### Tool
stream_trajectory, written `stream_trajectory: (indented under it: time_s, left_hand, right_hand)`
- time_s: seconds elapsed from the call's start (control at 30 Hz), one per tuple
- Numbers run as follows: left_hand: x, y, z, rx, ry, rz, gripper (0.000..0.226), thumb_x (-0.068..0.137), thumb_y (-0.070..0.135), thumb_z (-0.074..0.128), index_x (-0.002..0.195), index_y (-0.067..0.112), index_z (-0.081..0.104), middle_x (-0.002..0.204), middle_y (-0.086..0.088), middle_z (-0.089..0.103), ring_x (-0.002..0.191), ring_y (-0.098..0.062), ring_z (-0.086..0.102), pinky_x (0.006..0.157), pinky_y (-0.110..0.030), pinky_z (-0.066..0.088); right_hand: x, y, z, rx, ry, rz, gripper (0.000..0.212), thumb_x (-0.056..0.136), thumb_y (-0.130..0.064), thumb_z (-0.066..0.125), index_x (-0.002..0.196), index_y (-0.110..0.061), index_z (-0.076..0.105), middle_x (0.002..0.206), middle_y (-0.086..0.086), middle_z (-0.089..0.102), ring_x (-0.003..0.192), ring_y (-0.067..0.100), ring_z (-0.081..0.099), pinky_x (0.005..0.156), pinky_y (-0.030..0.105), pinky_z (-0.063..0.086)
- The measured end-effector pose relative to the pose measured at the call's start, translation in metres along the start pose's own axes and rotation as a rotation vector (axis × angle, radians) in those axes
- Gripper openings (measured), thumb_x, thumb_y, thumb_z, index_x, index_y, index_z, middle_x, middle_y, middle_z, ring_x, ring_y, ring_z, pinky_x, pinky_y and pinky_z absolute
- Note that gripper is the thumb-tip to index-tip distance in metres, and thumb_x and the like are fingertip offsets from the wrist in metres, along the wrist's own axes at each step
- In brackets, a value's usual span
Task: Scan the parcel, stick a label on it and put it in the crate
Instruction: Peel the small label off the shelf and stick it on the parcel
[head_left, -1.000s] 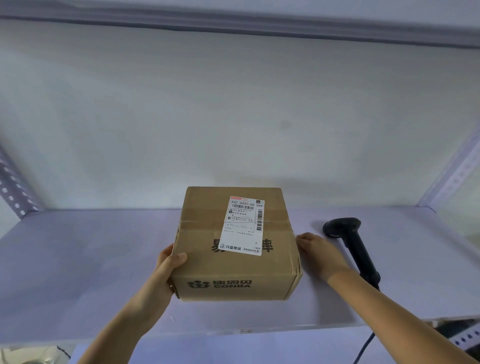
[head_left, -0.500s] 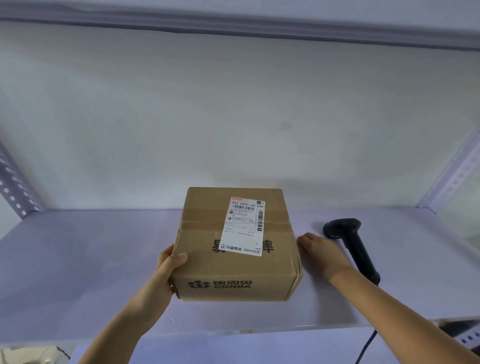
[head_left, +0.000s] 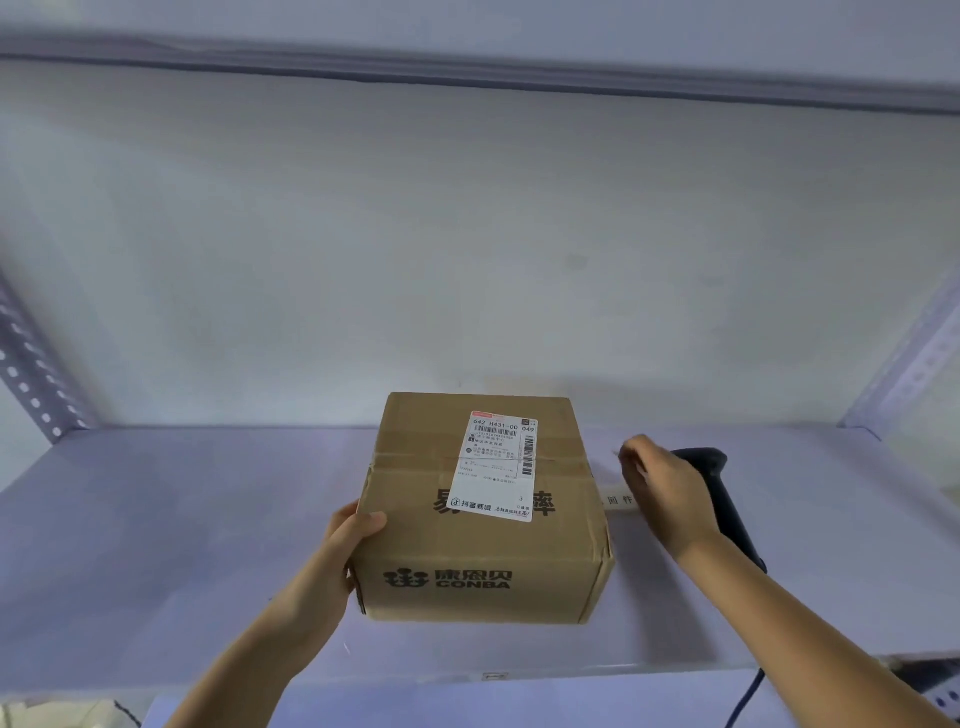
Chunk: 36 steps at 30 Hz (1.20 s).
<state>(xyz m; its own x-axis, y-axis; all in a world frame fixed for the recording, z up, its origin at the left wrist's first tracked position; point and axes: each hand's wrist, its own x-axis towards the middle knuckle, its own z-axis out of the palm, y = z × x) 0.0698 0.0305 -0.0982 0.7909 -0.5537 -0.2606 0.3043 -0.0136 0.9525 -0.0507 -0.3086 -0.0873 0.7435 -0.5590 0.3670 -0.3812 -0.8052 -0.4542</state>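
Note:
A brown cardboard parcel (head_left: 483, 545) rests on the white shelf (head_left: 182, 545), a printed shipping label (head_left: 498, 467) stuck on its top. My left hand (head_left: 343, 551) grips the parcel's left side, thumb on the top edge. To the right of the parcel, my right hand (head_left: 670, 488) is raised a little with its fingers pinched on a small white label (head_left: 618, 500) with printed characters, which hangs between hand and parcel. The black hand-held scanner (head_left: 727, 499) lies on the shelf just behind that hand, partly hidden. No crate is in view.
A white wall (head_left: 467, 234) closes off the back of the shelf. Perforated metal uprights stand at the left (head_left: 31, 374) and right (head_left: 904, 374). The scanner's cable (head_left: 748, 696) drops over the shelf's front edge at the right.
My right hand has lifted off the shelf beside the parcel and pinched up a small white label. The parcel and my left hand have stayed where they were.

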Motion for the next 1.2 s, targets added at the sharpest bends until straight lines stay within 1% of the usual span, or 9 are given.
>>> stream_trajectory:
  time_s: [0.13,0.27,0.33,0.4,0.5,0.6,0.67,0.87,1.2]
  left_hand:
    - [-0.003,0.002,0.001,-0.058,0.017,-0.036,0.057,0.073,0.043,0.060,0.123,0.017,0.059,0.115,-0.008,0.068,0.101,-0.025,0.059,0.081,-0.037,0.042]
    - [-0.011,0.009,0.012,-0.042,0.078,-0.007,0.061,0.069,0.038,0.068,0.124,0.016,0.055,0.118,-0.008,0.064,0.103,-0.020,0.059,0.077,-0.033,0.043]
    - [-0.017,0.019,0.023,0.060,0.231,0.100,0.056,0.073,0.035,0.066,0.125,0.022,0.052,0.125,-0.003,0.055,0.110,-0.018,0.053,0.077,-0.027,0.041]
    - [-0.027,0.035,0.035,0.228,0.424,0.299,0.027,0.085,0.023,0.066,0.111,0.031,0.061,0.117,0.007,0.053,0.108,-0.015,0.050,0.074,-0.021,0.039]
    - [-0.045,0.061,0.049,0.259,0.293,0.400,0.014,0.085,0.021,0.065,0.078,0.030,0.073,0.079,0.012,0.064,0.076,-0.011,0.055,0.065,-0.018,0.040]
    - [-0.065,0.083,0.062,0.262,-0.040,0.333,0.037,0.067,0.050,0.062,0.083,0.020,0.077,0.066,0.005,0.064,0.066,-0.004,0.054,0.060,-0.008,0.041]
    - [-0.070,0.086,0.069,0.235,-0.121,0.332,0.030,0.077,0.048,0.067,0.082,0.021,0.078,0.058,0.014,0.058,0.059,0.001,0.052,0.056,-0.002,0.038]
    - [-0.073,0.083,0.075,0.173,-0.106,0.354,0.028,0.075,0.041,0.062,0.077,0.015,0.074,0.056,0.012,0.048,0.057,-0.006,0.040,0.053,-0.010,0.033]
    - [-0.073,0.081,0.074,0.119,-0.128,0.349,0.047,0.074,0.039,0.063,0.095,-0.002,0.070,0.053,0.015,0.048,0.053,-0.003,0.039,0.052,-0.006,0.035]
  right_hand:
    - [-0.001,-0.024,-0.018,0.227,0.223,-0.010,0.007,0.092,-0.011,0.062,0.087,-0.007,0.061,0.073,0.001,0.066,0.070,0.024,0.065,0.063,0.040,0.054]
    - [-0.012,-0.070,-0.028,0.309,0.390,-0.246,0.007,0.085,-0.002,0.070,0.084,-0.007,0.065,0.078,-0.004,0.065,0.075,0.016,0.065,0.068,0.018,0.049]
    - [-0.021,-0.094,-0.028,0.324,0.403,-0.408,0.007,0.084,-0.001,0.070,0.083,-0.007,0.067,0.079,0.001,0.065,0.075,0.016,0.062,0.070,0.021,0.048]
    - [-0.034,-0.114,-0.025,0.324,0.404,-0.526,0.005,0.085,-0.004,0.067,0.083,-0.007,0.071,0.080,0.003,0.065,0.077,0.014,0.058,0.073,0.019,0.045]
    - [-0.051,-0.131,-0.017,0.319,0.431,-0.618,0.009,0.080,-0.001,0.071,0.082,-0.007,0.076,0.079,0.005,0.066,0.075,0.016,0.057,0.071,0.026,0.047]
    - [-0.060,-0.138,-0.013,0.318,0.467,-0.680,0.013,0.077,0.003,0.074,0.083,-0.008,0.078,0.078,0.004,0.068,0.071,0.021,0.060,0.066,0.034,0.046]
    - [-0.062,-0.140,-0.013,0.336,0.494,-0.710,0.018,0.078,0.003,0.074,0.087,-0.012,0.077,0.080,0.001,0.067,0.074,0.019,0.060,0.067,0.034,0.045]
    - [-0.066,-0.147,-0.018,0.361,0.540,-0.757,0.021,0.088,-0.008,0.066,0.101,-0.024,0.065,0.093,-0.010,0.058,0.081,0.014,0.058,0.068,0.034,0.045]
    - [-0.072,-0.150,-0.023,0.370,0.555,-0.744,0.025,0.084,-0.004,0.069,0.100,-0.022,0.067,0.079,0.004,0.071,0.081,0.016,0.059,0.064,0.039,0.048]
